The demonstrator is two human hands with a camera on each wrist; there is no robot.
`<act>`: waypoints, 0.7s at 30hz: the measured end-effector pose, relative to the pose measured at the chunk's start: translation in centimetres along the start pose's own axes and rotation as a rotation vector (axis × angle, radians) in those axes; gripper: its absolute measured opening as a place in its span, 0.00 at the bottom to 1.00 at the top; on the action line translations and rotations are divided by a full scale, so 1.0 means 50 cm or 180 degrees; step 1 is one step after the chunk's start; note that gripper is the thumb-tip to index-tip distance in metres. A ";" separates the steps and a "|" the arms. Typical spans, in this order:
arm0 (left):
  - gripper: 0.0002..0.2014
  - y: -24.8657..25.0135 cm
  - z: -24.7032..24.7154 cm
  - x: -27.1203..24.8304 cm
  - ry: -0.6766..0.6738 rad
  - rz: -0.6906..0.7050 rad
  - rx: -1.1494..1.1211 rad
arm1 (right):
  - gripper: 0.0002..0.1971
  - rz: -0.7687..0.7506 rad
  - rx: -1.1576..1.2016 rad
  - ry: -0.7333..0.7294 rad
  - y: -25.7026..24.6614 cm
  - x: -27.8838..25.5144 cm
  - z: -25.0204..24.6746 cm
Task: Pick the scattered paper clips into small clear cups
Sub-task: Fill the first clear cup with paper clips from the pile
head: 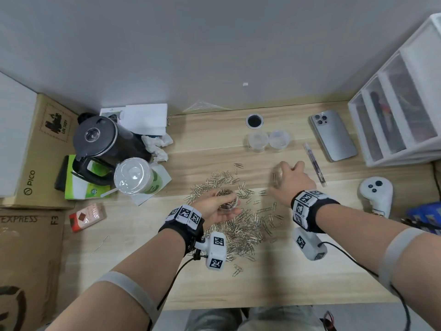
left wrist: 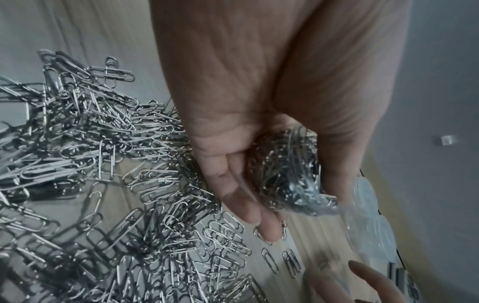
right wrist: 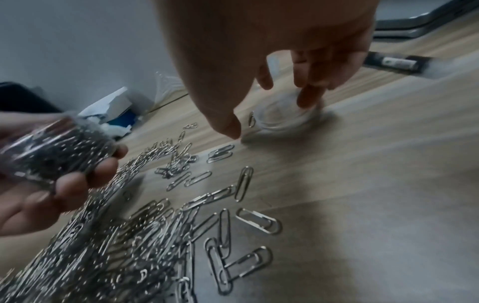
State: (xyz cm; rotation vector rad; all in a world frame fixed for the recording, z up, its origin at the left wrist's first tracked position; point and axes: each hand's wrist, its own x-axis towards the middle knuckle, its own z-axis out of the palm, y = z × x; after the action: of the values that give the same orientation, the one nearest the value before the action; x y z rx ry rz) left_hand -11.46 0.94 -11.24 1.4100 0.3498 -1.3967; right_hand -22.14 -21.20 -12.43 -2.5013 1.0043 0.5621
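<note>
Bench (head: pixel 310 271): big heap of clips (head: pixel 241 225) left to pick, well under half done by my read.
Cups (head: pixel 268 139): two wait at the back, seemingly empty.
Left hand (head: pixel 214 209): fingers curled round a full cup (head: pixel 226 199).
Right hand (head: pixel 292 180): fingertips closing on a clear cup (right wrist: pixel 282 116); only the right wrist view shows it clearly.

Silver paper clips (head: pixel 241 225), pale wood-grain surface (head: pixel 286 278), black kettle (head: pixel 100 139), white controller (head: pixel 375 194), black-and-white patterned wristbands (head: pixel 307 206), red packet (head: pixel 87 217)
</note>
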 end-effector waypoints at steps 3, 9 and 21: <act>0.25 0.005 -0.003 -0.001 0.0042 0.0089 -0.0021 | 0.32 -0.0438 -0.0018 0.0126 -0.027 -0.003 0.000; 0.13 0.007 -0.033 -0.002 0.0349 0.0092 -0.0174 | 0.50 -0.1735 -0.0275 -0.0524 -0.097 -0.023 0.031; 0.20 -0.038 -0.100 -0.028 0.0573 0.0070 -0.0218 | 0.30 -0.2192 -0.0039 -0.0641 -0.174 -0.083 0.129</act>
State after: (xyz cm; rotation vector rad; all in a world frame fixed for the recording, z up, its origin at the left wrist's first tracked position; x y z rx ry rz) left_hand -10.70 6.32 -12.20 1.4821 0.4925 -1.2317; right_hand -20.08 -9.91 -14.07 -2.5139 0.0389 0.5706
